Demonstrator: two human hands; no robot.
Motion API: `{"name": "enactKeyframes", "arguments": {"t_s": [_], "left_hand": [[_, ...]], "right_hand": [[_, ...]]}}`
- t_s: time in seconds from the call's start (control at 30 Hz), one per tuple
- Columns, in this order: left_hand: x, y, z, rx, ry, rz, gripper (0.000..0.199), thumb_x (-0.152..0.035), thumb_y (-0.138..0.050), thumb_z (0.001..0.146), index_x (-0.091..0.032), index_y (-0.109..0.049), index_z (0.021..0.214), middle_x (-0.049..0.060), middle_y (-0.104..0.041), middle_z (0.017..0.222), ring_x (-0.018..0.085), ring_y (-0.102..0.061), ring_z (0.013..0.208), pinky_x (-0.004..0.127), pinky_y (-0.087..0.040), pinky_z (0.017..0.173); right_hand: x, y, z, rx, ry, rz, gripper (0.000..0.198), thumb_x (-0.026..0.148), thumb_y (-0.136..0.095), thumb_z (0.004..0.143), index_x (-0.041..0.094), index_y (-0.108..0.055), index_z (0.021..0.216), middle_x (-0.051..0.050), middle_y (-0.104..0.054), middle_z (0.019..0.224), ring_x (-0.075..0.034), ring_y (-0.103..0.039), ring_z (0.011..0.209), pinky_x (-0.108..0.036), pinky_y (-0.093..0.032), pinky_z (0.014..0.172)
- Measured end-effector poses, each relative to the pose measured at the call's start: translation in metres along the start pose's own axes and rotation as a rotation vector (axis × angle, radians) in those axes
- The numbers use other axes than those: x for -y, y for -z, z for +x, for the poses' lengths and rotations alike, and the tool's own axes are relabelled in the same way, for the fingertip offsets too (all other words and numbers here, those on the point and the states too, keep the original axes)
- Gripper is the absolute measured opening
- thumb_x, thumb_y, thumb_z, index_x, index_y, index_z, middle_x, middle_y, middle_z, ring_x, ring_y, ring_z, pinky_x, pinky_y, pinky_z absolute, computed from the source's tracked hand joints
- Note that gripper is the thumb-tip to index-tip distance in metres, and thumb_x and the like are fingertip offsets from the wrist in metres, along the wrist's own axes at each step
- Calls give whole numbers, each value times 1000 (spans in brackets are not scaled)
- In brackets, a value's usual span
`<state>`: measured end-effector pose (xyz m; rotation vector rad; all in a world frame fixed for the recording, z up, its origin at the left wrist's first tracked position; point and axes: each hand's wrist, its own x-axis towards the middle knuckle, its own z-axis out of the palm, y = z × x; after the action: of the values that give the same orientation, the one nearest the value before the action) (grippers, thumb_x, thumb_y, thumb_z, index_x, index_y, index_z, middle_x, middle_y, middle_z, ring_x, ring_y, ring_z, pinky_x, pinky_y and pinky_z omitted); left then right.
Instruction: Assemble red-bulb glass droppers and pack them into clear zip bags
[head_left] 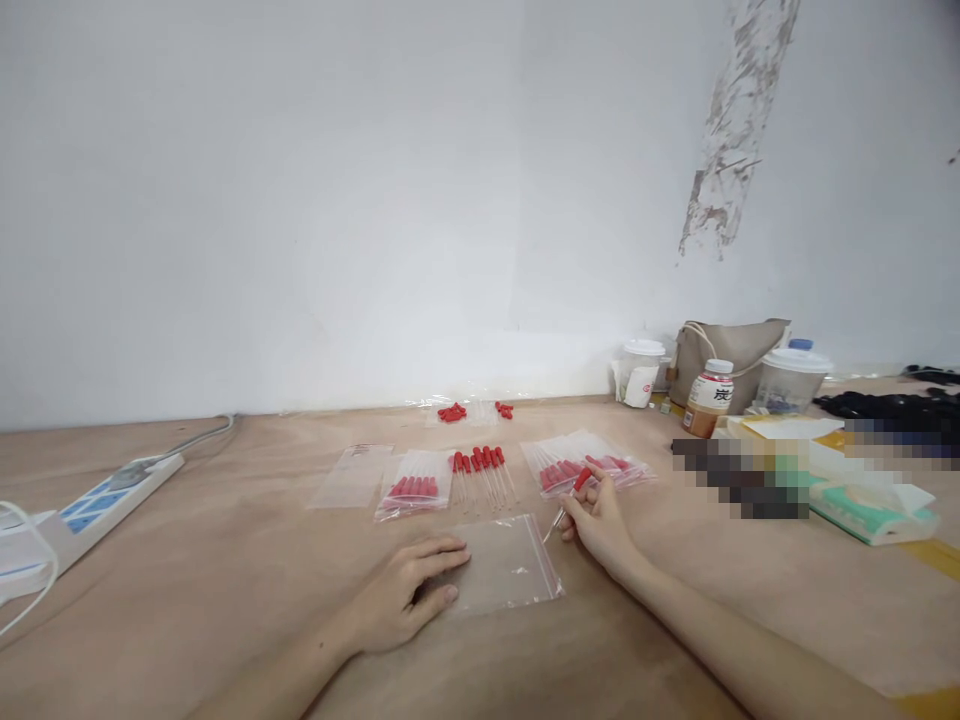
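My left hand [409, 590] lies on the left side of a clear zip-lock bag [499, 565], fingers stretched out and resting on the plastic. Between the fingers of my right hand [600, 520] is a dropper [582, 480] with a red rubber bulb and a thin clear tube. Its tip points down toward the bag's zip edge at the right. Beyond the bag lie several loose red-bulbed droppers [480, 465]. To their left is a bag filled with droppers [412, 485]; another filled bag [555, 465] lies behind my right hand, which partly covers it.
A flat clear bag [352, 478] lies on the left. Loose red bulbs [452, 412] sit near the wall. A power strip [112, 505] stands far left. At the right are a lidded cup [642, 375], a bottle [709, 400], a grey bag [739, 355] and a green tissue pack [862, 510].
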<state>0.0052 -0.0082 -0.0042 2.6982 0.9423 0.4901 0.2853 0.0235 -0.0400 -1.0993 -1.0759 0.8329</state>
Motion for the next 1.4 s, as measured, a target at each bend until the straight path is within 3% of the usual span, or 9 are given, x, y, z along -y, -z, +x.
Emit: {"name": "enactKeyframes", "arguments": {"t_s": [0.27,0.57,0.7,0.8,0.93,1.2,1.4], "left_hand": [[-1,0,1,-13,33,-13,38,-34,-43,86,-30,-44,123,1,-48,126,20,-43,115,38,-35,96],[0,0,1,1,48,-10,39,-35,-44,86,-30,-42,124,1,-47,127,20,-41,116,38,-34,97],[1,-1,0,4,64,-13,42,-36,-45,85,-31,-39,126,1,-46,128,21,-40,117,39,-33,97],[2,-2,0,-13,64,-27,42,-36,-46,84,-30,-40,126,2,-46,128,21,-41,116,40,-34,97],[3,-3,1,-14,55,-38,42,-35,-46,84,-31,-40,126,1,-47,127,21,-41,116,40,-34,97],[-4,2,3,50,-11,-14,35,-31,-40,88,-35,-43,122,-2,-36,135,22,-36,120,40,-32,97],[-5,5,6,113,-60,58,34,-31,-35,90,-38,-42,122,-5,-39,133,22,-32,122,43,-29,98]], "right_hand": [[11,-4,-10,10,-106,105,51,30,-62,64,24,-25,99,8,-48,57,-13,-55,47,-26,-50,43],[14,11,-7,28,-209,287,38,36,-62,66,25,-32,86,8,-53,60,-12,-58,52,-28,-51,55],[18,10,-12,213,-307,221,32,36,-63,65,21,-39,81,4,-58,66,-12,-60,60,-29,-49,64],[20,14,-13,422,-182,-61,25,33,-65,63,17,-49,73,1,-59,67,-10,-55,59,-25,-45,58],[22,22,-8,521,95,-382,15,30,-64,63,17,-59,69,2,-55,60,-10,-47,53,-21,-37,51],[27,11,-11,554,100,-436,16,32,-60,67,16,-59,64,2,-54,58,-9,-42,51,-20,-32,49],[19,12,-7,598,102,-338,19,33,-64,64,16,-61,71,2,-55,58,-10,-46,52,-21,-36,50]]}}
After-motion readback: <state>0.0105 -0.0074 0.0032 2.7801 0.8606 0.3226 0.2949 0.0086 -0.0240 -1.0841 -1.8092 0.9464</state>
